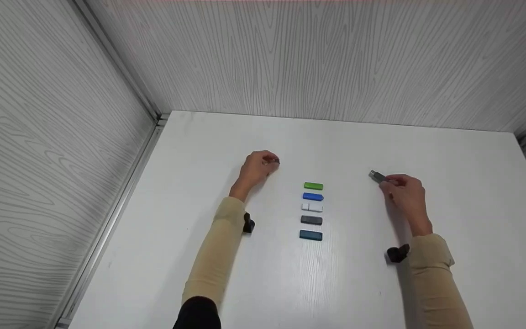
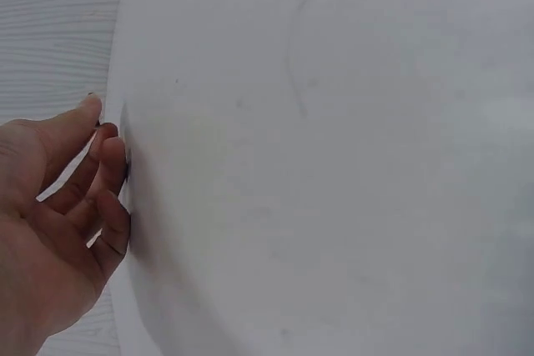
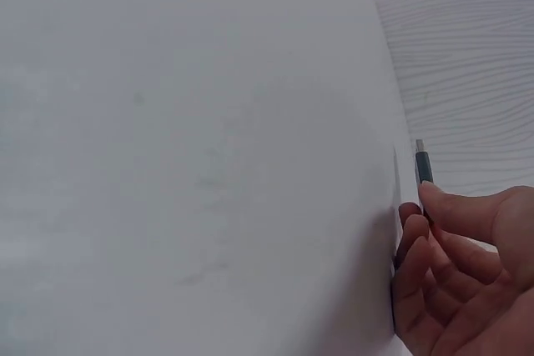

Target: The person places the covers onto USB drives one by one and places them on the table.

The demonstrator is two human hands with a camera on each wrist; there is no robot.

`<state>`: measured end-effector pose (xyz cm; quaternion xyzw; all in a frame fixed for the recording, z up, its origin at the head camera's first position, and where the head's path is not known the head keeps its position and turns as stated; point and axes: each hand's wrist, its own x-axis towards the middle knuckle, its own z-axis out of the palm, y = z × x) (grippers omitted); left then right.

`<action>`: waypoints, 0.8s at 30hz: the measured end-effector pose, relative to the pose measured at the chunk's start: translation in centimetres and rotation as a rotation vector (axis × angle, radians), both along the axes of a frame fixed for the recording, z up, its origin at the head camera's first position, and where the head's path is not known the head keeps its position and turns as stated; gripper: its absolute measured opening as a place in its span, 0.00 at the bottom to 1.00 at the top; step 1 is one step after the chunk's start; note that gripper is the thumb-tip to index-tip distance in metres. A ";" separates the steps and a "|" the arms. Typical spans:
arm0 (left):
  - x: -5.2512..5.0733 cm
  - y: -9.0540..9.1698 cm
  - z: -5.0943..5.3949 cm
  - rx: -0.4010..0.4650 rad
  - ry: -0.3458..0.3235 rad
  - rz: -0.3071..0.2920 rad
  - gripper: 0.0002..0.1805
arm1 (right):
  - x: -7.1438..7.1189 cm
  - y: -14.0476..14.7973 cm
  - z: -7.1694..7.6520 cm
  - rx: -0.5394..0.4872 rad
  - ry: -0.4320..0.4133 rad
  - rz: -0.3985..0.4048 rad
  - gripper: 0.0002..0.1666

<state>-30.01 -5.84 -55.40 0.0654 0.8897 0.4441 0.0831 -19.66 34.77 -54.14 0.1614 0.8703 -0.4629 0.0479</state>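
Note:
My right hand point(image 1: 407, 194) pinches a dark grey USB stick point(image 1: 377, 176) between thumb and fingers, its bare metal plug pointing up and left. In the right wrist view the stick point(image 3: 425, 166) stands out past the thumb tip. Over the table's left half, my left hand point(image 1: 257, 168) pinches a small dark piece point(image 1: 277, 161), mostly hidden by the fingertips; its kind cannot be made out. Between the hands lie a green USB stick point(image 1: 313, 186), a blue one point(image 1: 313, 196), a white one point(image 1: 312, 208), a dark grey one point(image 1: 311, 220) and a teal one point(image 1: 311, 235).
The sticks form a column on the white table point(image 1: 263, 283). Behind it rises a wood-grain panel point(image 1: 290, 59), and another panel point(image 1: 39, 137) stands along the left side. A black wrist device point(image 1: 397, 253) sits by the right cuff, another point(image 1: 248, 223) by the left.

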 end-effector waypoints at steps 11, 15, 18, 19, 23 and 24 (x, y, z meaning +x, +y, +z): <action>0.3 -0.1 -0.1 0.089 -0.019 -0.042 0.11 | -0.4 -0.7 -0.6 -0.057 0.059 0.039 0.25; 0.4 0.3 0.0 0.089 -0.017 -0.049 0.12 | -0.6 -1.1 -0.9 -0.091 0.043 0.063 0.25; 0.4 0.5 0.0 0.078 -0.018 -0.051 0.12 | -0.9 -1.5 -0.9 -0.126 0.050 0.085 0.24; 0.4 0.6 0.0 0.074 -0.020 -0.051 0.12 | -1.0 -1.6 -1.0 -0.136 0.054 0.094 0.24; 0.4 1.0 0.0 0.056 -0.011 -0.054 0.12 | -1.2 -2.1 -1.0 -0.171 0.072 0.121 0.23; 0.4 1.1 0.0 0.050 -0.008 -0.052 0.12 | -1.2 -2.3 -1.0 -0.179 0.074 0.129 0.23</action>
